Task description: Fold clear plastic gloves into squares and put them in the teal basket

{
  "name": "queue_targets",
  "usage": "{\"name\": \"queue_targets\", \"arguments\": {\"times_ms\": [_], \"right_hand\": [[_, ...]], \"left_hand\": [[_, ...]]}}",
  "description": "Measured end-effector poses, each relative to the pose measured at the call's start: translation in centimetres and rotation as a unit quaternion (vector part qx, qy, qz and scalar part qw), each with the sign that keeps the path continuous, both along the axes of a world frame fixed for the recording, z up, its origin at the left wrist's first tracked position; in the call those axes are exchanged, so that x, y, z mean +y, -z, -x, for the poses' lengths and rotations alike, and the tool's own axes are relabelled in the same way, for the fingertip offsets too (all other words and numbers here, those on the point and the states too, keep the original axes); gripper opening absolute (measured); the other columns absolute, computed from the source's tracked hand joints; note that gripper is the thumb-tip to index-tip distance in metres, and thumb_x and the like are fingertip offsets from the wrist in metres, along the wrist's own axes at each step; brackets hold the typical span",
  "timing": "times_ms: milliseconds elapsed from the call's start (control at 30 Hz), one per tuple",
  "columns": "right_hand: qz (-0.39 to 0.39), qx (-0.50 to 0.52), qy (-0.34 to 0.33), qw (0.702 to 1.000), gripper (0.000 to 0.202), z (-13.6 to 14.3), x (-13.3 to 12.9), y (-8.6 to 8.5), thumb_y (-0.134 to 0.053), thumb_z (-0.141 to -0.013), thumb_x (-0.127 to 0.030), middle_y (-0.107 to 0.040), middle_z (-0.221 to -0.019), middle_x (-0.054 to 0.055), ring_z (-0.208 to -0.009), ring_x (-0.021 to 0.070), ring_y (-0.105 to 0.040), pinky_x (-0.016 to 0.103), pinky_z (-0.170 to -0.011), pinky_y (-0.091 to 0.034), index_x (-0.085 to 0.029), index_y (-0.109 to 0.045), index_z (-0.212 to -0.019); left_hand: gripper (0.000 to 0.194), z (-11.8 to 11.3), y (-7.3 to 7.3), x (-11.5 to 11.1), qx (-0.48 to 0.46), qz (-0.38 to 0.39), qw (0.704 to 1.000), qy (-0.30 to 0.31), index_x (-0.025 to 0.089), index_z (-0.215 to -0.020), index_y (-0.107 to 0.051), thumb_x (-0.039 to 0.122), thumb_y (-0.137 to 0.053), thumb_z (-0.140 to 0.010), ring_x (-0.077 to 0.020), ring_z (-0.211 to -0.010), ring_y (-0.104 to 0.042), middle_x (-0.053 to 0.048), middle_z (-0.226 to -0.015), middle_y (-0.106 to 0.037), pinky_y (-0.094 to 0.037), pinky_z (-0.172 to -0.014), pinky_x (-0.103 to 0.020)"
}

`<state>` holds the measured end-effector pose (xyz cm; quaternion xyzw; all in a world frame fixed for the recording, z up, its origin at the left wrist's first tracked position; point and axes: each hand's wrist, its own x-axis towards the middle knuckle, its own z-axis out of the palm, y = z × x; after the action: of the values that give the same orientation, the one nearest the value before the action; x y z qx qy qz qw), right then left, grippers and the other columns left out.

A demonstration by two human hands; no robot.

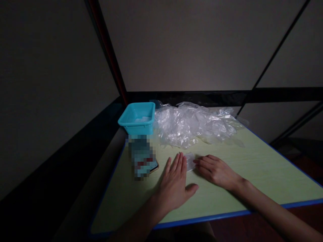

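Note:
A small clear plastic piece [190, 162] lies flat on the light green table [227, 191], between my two hands. My left hand [175, 183] rests palm down with its fingers stretched forward and the thumb out to the side; its fingertips touch the left edge of the plastic. At the right edge of the piece is my right hand [214, 169], its fingers bent together and their tips at the plastic. Whether these fingertips pinch the edge or only press on it is hard to make out.
A turquoise basket [138, 129] with something whitish inside stands at the back left. Right of it spreads a heap of crumpled clear plastic [191, 122]. A phone [154, 167], partly pixelated, lies left of my left hand. Behind the table rises a wall.

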<state>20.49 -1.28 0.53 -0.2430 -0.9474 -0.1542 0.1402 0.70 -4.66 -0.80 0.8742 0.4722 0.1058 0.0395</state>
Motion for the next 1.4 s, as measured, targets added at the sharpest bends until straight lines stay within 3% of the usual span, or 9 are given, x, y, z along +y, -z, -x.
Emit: {"name": "queue_targets", "arguments": {"times_ms": [133,200,267,400,600,733,933,1200,1400], "right_hand": [[0.067,0.109,0.012,0.992,0.022,0.3,0.0,-0.4,-0.04,-0.09,-0.016,-0.067,-0.095,0.011,-0.091,0.0222,-0.06,0.038,-0.075,-0.048,-0.015,-0.062,-0.091],[0.143,0.201,0.04,0.968,0.021,0.7,-0.1,-0.9,-0.04,-0.088,-0.019,-0.067,-0.089,0.01,-0.086,0.0211,-0.06,0.037,-0.073,-0.048,-0.016,-0.06,-0.092],[0.252,0.321,0.073,0.91,0.017,1.2,-0.1,-1.5,-0.044,-0.086,-0.022,-0.066,-0.082,0.007,-0.076,0.0186,-0.06,0.034,-0.068,-0.048,-0.018,-0.06,-0.087],[0.403,0.471,0.089,0.78,0.015,2.2,0.1,-1.8,-0.05,-0.083,-0.031,-0.061,-0.069,0.002,-0.062,0.0145,-0.056,0.027,-0.055,-0.045,-0.019,-0.058,-0.084],[0.432,0.54,0.09,0.717,0.018,3.1,0.7,-1.2,-0.052,-0.079,-0.035,-0.045,-0.053,-0.006,-0.044,0.0091,-0.042,0.022,-0.042,-0.033,-0.019,-0.052,-0.089],[0.451,0.555,0.084,0.694,0.019,3.0,0.5,-1.1,-0.055,-0.077,-0.035,-0.055,-0.061,-0.003,-0.052,0.0117,-0.05,0.025,-0.048,-0.041,-0.022,-0.051,-0.089],[0.489,0.525,0.09,0.691,0.017,3.0,0.0,-0.8,-0.064,-0.071,-0.033,-0.064,-0.066,0.002,-0.055,0.0137,-0.055,0.028,-0.05,-0.045,-0.02,-0.066,-0.081],[0.495,0.531,0.125,0.676,0.019,2.9,0.1,-0.7,-0.065,-0.071,-0.033,-0.067,-0.067,0.004,-0.056,0.0126,-0.057,0.026,-0.051,-0.046,-0.018,-0.071,-0.08],[0.528,0.561,0.123,0.625,0.016,3.0,0.1,-0.7,-0.068,-0.068,-0.031,-0.064,-0.06,0.002,-0.051,0.0099,-0.053,0.023,-0.049,-0.04,-0.018,-0.071,-0.075]], "left_hand": [[0.073,0.1,-0.3,0.2,-0.177,0.024,0.983,-0.033,0.009,-0.137,-0.028,0.033,-0.057,-0.075,-0.0263,-0.136,-0.019,-0.016,-0.148,-0.021,-0.021,-0.108,-0.046],[0.054,0.1,-0.6,0.6,-0.339,0.064,0.936,-0.073,0.015,-0.123,-0.048,0.022,-0.059,-0.07,-0.0256,-0.13,-0.031,-0.011,-0.142,-0.036,-0.025,-0.107,-0.043],[0.03,0.1,-0.9,1.1,-0.452,0.107,0.879,-0.106,0.018,-0.101,-0.06,0.019,-0.058,-0.07,-0.0247,-0.119,-0.046,-0.008,-0.125,-0.055,-0.031,-0.103,-0.039],[0.015,0.3,-1.3,2.0,-0.513,0.191,0.826,-0.138,0.015,-0.08,-0.061,0.029,-0.057,-0.074,-0.0217,-0.08,-0.063,-0.004,-0.08,-0.067,-0.048,-0.073,-0.031],[0.025,0.3,-1.6,2.1,-0.583,0.31,0.739,-0.133,0.012,-0.074,-0.059,0.036,-0.063,-0.067,-0.0161,-0.059,-0.058,-0.001,-0.063,-0.062,-0.043,-0.055,-0.024],[0.025,0.3,-1.8,1.9,-0.613,0.342,0.699,-0.134,0.012,-0.075,-0.06,0.034,-0.064,-0.065,-0.015,-0.059,-0.056,-0.001,-0.064,-0.061,-0.042,-0.057,-0.024],[0.024,0.3,-2.1,2.0,-0.64,0.346,0.67,-0.15,0.012,-0.075,-0.061,0.032,-0.067,-0.063,-0.0144,-0.061,-0.055,-0.002,-0.067,-0.063,-0.04,-0.058,-0.024],[0.024,0.2,-2.5,1.6,-0.643,0.32,0.67,-0.187,0.014,-0.068,-0.062,0.037,-0.066,-0.064,-0.0148,-0.06,-0.053,0.0,-0.061,-0.059,-0.038,-0.056,-0.023],[0.029,0.0,-2.3,1.6,-0.63,0.305,0.687,-0.194,0.015,-0.055,-0.057,0.041,-0.063,-0.065,-0.0123,-0.054,-0.045,0.003,-0.052,-0.05,-0.033,-0.053,-0.023]]}}
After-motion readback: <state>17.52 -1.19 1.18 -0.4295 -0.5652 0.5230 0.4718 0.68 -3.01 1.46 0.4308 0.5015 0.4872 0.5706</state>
